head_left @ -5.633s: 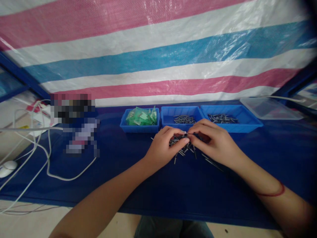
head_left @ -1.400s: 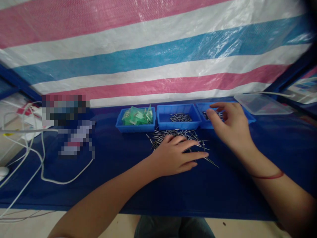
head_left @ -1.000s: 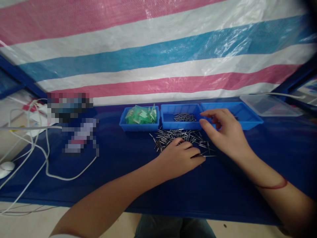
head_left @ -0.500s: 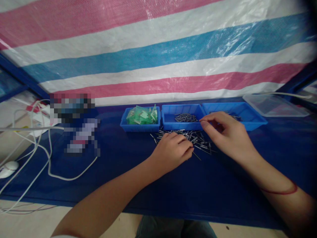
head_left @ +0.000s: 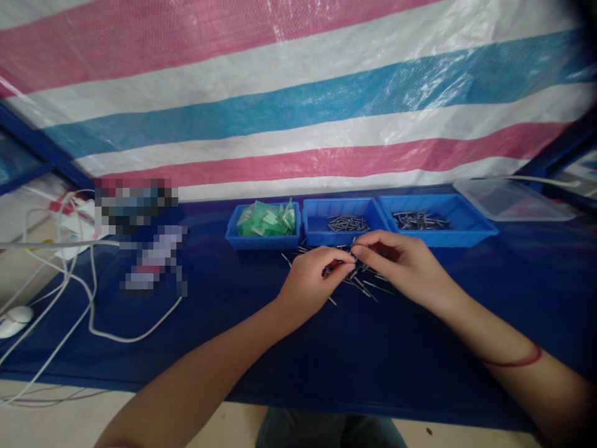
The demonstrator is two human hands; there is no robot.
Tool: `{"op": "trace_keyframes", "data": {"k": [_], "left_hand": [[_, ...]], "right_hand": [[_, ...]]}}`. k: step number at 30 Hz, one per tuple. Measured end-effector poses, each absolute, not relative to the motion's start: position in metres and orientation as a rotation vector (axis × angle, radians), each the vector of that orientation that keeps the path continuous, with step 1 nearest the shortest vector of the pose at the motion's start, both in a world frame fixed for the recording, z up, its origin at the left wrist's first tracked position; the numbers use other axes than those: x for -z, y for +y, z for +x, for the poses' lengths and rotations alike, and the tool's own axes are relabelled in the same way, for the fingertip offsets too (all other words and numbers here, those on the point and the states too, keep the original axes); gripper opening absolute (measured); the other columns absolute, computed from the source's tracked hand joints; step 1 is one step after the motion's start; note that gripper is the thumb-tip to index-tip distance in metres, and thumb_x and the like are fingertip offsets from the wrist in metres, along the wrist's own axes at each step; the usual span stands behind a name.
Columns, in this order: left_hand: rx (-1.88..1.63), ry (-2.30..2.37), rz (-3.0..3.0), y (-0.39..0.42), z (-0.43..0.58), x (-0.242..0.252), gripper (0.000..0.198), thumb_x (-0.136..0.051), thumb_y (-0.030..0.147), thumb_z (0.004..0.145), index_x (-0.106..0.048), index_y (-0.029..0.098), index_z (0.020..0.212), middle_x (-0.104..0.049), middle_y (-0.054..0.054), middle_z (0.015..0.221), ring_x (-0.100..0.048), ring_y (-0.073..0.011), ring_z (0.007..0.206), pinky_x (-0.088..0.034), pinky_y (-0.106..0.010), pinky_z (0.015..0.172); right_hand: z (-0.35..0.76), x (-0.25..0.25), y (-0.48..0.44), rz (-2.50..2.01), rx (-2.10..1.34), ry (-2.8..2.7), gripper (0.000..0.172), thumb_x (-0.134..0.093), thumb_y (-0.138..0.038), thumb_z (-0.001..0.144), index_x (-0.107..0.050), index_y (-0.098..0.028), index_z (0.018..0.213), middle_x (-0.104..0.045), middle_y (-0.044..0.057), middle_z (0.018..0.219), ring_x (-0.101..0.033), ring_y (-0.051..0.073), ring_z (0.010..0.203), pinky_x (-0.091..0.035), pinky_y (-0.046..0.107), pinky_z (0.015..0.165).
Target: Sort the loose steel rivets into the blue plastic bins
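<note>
On our blue table [head_left: 373, 354], in front of three blue trays [head_left: 331, 238], lies a pile of metal pins [head_left: 362, 284]; over it our left hand [head_left: 305, 280], whose hold we cannot tell, almost touches our right hand [head_left: 410, 267], pinching one slim pin [head_left: 354, 240].

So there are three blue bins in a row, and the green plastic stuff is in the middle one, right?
Not quite: the green plastic stuff is in the left blue bin, as the head view shows. The middle blue bin holds thin metal pins. Three in a row is right.
</note>
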State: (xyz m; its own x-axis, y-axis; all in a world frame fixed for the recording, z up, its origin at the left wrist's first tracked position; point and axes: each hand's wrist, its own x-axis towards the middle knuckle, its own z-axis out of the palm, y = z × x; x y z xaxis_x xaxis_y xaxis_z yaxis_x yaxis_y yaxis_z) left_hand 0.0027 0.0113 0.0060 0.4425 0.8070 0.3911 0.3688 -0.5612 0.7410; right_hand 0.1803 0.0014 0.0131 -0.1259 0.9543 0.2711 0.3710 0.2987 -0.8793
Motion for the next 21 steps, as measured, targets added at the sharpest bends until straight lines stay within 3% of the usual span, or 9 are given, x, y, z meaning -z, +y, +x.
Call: {"op": "trace_keyframes", "data": {"k": [5, 11, 21], "left_hand": [[-1.018, 0.965, 1.999, 0.0090, 0.0037, -0.0038, 0.007, -0.061, 0.024, 0.082, -0.061, 0.018, 0.087, -0.068, 0.000, 0.082, -0.064, -0.0121, 0.075, -0.048, -0.022, 0.071], [-0.938, 1.031, 1.950, 0.0076, 0.0040, -0.0048, 0.030, -0.061, 0.031, 0.083, -0.056, 0.019, 0.110, -0.070, -0.001, 0.088, -0.065, -0.0136, 0.077, -0.048, -0.023, 0.072], [-0.913, 0.998, 2.130, 0.0096, 0.0039, -0.0101, 0.018, -0.055, 0.028, 0.086, -0.067, 0.016, 0.093, -0.068, -0.003, 0.084, -0.060, -0.0134, 0.073, -0.045, -0.024, 0.070]], "right_hand": [[0.1764, -0.0133, 0.0004, -1.169, -0.893, -1.629, 0.014, -0.063, -0.035, 0.081, -0.065, -0.022, 0.075, -0.066, 0.001, 0.076, -0.059, 0.015, 0.069, -0.048, 0.027, 0.062], [0.1739, -0.0138, -0.0033, -1.150, -0.885, -1.645, 0.013, -0.061, -0.033, 0.082, -0.066, -0.021, 0.081, -0.066, 0.002, 0.079, -0.060, 0.015, 0.074, -0.048, 0.027, 0.067], [0.1752, -0.0133, -0.0047, -1.131, -0.780, -1.718, 0.011, -0.059, -0.030, 0.084, -0.064, -0.021, 0.081, -0.065, 0.004, 0.082, -0.059, 0.017, 0.077, -0.045, 0.030, 0.066]]}}
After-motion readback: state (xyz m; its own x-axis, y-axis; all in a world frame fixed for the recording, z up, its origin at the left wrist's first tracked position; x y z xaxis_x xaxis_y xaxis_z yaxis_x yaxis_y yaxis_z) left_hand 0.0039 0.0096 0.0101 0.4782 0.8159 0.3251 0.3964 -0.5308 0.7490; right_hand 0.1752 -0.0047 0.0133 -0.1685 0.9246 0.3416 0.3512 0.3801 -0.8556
